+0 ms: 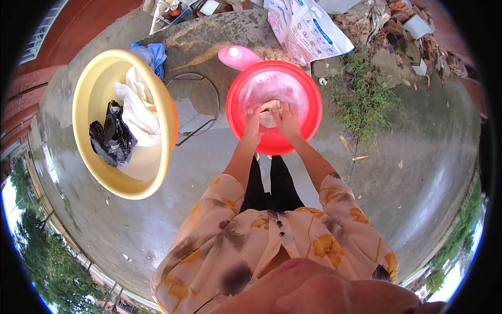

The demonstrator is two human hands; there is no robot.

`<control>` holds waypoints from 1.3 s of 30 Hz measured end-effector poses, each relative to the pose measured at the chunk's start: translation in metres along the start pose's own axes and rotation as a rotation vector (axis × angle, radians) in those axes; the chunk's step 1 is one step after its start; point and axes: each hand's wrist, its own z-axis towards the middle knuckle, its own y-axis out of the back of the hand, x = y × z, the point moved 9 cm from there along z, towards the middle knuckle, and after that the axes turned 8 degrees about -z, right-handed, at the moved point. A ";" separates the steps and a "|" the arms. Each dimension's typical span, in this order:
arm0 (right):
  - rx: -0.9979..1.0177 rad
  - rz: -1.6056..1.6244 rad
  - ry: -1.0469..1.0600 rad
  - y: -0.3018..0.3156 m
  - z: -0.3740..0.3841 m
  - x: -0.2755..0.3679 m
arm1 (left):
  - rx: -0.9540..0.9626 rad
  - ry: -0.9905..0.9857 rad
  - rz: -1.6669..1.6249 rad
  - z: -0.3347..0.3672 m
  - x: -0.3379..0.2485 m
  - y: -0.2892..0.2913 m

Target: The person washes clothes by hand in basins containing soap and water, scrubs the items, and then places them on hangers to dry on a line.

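Head cam shows both bare hands busy in the red basin (pixel 316 107), which sits straight ahead, just past the feet. The piece of beige cloth (pixel 267 119) is in that basin, between the hands, with pinkish-white suds (pixel 266 83) spread beyond it. Left hand (pixel 253 121) has hold of its left side, right hand (pixel 287 121) grasps the right side. Can't tell how tight, since the fingers partly hide each other. My guess: gripping from both sides lets you rub the fabric against itself, and keeping it low in the basin stops the drips going everywhere.

Big yellow basin (pixel 78 118) is off to the left, with a white cloth (pixel 140 115) and a crumpled black item (pixel 115 137) in it. Probably parked there so it's reachable but out of the elbows' way. Pink bottle (pixel 236 56) with a white cap lies or stands (can't tell which) just beyond the red basin, handy if it's soap. Printed plastic bag (pixel 311 34) is behind that, likely shoved back to stay dry.
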 end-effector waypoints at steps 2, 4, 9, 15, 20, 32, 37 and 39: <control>0.070 -0.149 0.163 -0.017 -0.012 0.029 | -0.029 -0.031 -0.076 0.011 0.010 0.023; 0.507 -0.303 -0.157 -0.077 -0.012 -0.028 | 0.120 -0.132 -0.033 0.058 0.032 0.023; 0.606 -0.022 -0.491 -0.141 -0.033 -0.073 | -0.001 0.110 -0.101 0.069 0.045 0.051; 0.402 0.454 -0.126 0.006 -0.013 0.073 | 0.334 0.152 -0.229 0.028 0.002 0.000; 0.203 0.177 0.367 0.082 0.013 0.147 | 0.526 0.054 -0.382 -0.003 0.010 -0.021; 0.196 0.489 0.410 0.086 0.013 0.150 | 0.729 -0.018 -0.535 -0.034 0.012 -0.061; 0.229 0.665 -0.158 0.069 0.020 0.110 | 0.637 0.061 -0.771 -0.032 0.011 -0.067; 0.256 0.820 -0.389 0.053 0.018 0.087 | 0.380 -0.015 -0.586 -0.032 0.014 -0.056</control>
